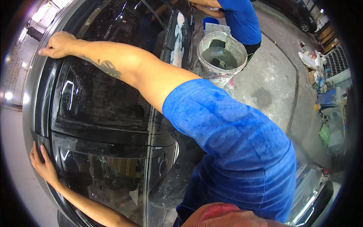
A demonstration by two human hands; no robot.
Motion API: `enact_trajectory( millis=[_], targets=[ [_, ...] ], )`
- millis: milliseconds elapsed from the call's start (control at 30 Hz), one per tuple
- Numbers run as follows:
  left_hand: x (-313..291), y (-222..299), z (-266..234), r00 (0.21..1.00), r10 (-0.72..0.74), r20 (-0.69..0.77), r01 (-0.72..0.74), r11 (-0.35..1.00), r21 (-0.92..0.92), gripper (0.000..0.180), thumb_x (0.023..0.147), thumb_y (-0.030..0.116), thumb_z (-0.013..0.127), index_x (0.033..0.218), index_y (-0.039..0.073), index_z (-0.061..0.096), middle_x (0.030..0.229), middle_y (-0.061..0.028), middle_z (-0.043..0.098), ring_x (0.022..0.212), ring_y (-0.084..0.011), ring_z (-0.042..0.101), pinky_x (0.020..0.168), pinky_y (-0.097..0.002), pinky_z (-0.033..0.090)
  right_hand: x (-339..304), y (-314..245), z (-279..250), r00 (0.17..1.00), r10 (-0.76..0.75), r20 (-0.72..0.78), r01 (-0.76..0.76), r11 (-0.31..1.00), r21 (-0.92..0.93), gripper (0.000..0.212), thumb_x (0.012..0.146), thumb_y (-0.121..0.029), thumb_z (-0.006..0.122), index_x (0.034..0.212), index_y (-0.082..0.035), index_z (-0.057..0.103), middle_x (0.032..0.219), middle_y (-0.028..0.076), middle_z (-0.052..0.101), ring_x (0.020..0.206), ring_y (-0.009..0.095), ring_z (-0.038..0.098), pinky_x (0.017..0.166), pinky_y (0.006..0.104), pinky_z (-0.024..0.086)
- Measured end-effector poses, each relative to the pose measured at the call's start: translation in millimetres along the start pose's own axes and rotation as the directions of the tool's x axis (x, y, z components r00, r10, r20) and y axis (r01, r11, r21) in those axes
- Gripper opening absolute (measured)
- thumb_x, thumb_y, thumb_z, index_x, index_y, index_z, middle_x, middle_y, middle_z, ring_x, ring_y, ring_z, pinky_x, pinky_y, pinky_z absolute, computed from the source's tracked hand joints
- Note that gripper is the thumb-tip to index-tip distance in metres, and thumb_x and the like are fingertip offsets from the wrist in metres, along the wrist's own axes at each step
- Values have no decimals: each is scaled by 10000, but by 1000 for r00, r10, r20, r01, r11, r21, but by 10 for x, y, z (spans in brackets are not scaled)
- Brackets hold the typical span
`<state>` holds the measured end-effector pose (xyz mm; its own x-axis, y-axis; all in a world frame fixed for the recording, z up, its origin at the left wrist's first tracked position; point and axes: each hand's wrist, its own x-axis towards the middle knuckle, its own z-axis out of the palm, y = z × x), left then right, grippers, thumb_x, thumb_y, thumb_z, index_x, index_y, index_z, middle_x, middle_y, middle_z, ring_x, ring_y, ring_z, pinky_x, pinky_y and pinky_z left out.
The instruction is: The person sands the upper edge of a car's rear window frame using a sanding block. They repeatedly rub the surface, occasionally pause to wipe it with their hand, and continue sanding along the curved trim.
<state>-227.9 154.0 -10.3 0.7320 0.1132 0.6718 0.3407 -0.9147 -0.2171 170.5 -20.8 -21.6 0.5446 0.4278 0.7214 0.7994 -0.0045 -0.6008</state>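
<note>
A black car (98,138) with wet, glossy windows and doors fills the left half of the head view. My right arm reaches across it to the far upper left. There my right hand (59,44) is closed against the roof edge, with one digit pointing outward; whatever lies under the fingers is hidden. Lower down, my left hand (45,166) rests flat on the same dark roof edge, fingers apart and nothing in them. Water drops dot the glass (100,89) between the two arms.
A dirty white bucket (200,62) of grey water, with dark pieces inside, stands beside the car. Behind it are a blue container (209,20) and a co-worker in a blue shirt (242,22). Whitish patches (177,53) mark the car's side. Clutter (314,62) lines the right.
</note>
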Motion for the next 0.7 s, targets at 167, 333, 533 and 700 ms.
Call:
enact_trajectory(
  millis=[167,333,533,700],
  targets=[
    [21,-30,-34,999,20,42,-19,1000,-20,406,1048,303,553,1350,41,624,1291,-204,625,1215,-369,573,1056,-445,414,-943,342,-850,797,-423,-431,497,865,71,305,856,-396,781,967,-112,793,965,97,742,977,290,684,946,422,513],
    [-5,-197,-46,995,66,80,-66,998,-4,417,1062,279,527,1348,-17,599,1330,-210,614,1234,-366,565,1072,-442,406,-3208,1608,-3129,909,365,-201,-403,893,-199,246,1004,-266,646,1018,-54,770,984,61,760,902,156,711,769,299,547],
    [-17,-277,-123,995,71,70,-75,996,53,426,1068,291,518,1358,-8,608,1317,-208,617,1219,-350,571,1055,-443,424,-4626,1614,-4310,603,770,-209,-733,430,-527,418,961,-392,685,812,-4,730,694,113,712,623,201,683,604,349,527],
    [26,-130,-142,993,103,59,-107,992,67,399,1055,275,552,1344,14,637,1308,-196,622,1214,-322,570,1060,-437,430,-5722,1084,-4101,322,670,669,-938,322,128,404,1032,-347,601,903,17,718,783,128,727,687,189,701,633,337,598]
  ],
)
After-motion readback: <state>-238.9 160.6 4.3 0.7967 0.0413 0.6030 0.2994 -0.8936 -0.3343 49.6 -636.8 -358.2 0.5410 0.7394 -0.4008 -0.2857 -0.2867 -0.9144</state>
